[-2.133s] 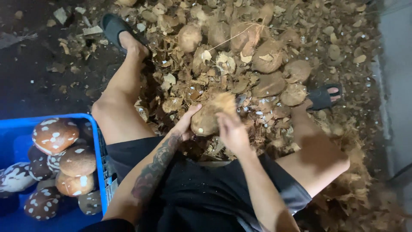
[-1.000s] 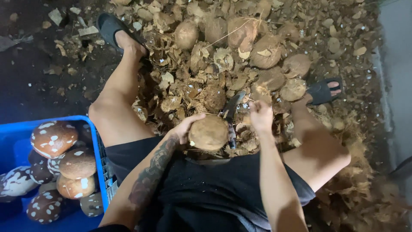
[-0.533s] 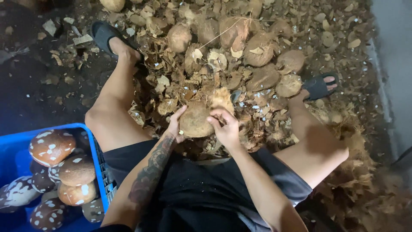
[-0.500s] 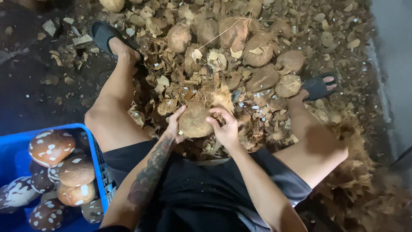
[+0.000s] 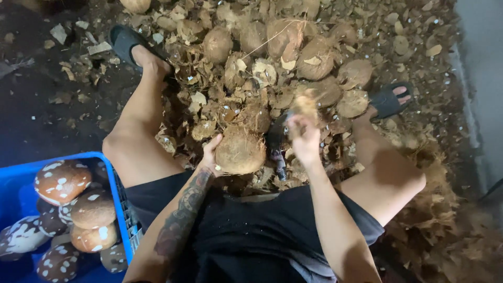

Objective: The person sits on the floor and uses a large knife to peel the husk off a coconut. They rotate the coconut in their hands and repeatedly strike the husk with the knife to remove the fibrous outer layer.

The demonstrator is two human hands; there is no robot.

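1. I note the floor (image 5: 47, 120), dark and bare on the left and buried on the right under a wide heap of husk scraps (image 5: 246, 89) with unpeeled coconuts (image 5: 314, 57) lying in it.
2. I note a blue crate (image 5: 112, 181) at lower left, just beside the person's left thigh. It holds peeled coconuts (image 5: 63, 181), brown with white patches.
3. I see the person seated with knees apart, black shorts (image 5: 251, 236) at the bottom of view and a black sandal (image 5: 126, 42) on the left foot at upper left; the other foot rests in the heap on the right.
4. I find the husked coconut (image 5: 241, 152) between the knees, in front of the shorts, resting at the near edge of the heap.
5. I see the left hand (image 5: 212, 157) against the left flank of that coconut; the grip is spread, fingers curved round the shell and touching it.
6. I see the right hand (image 5: 304, 136) raised just to the right of the coconut and clear of it. Its grip is pressed together on a strip of husk (image 5: 305, 105), which is blurred.
7. I note a dark upright tool (image 5: 277, 147) between the coconut and the right hand; its form is too unclear to tell further.
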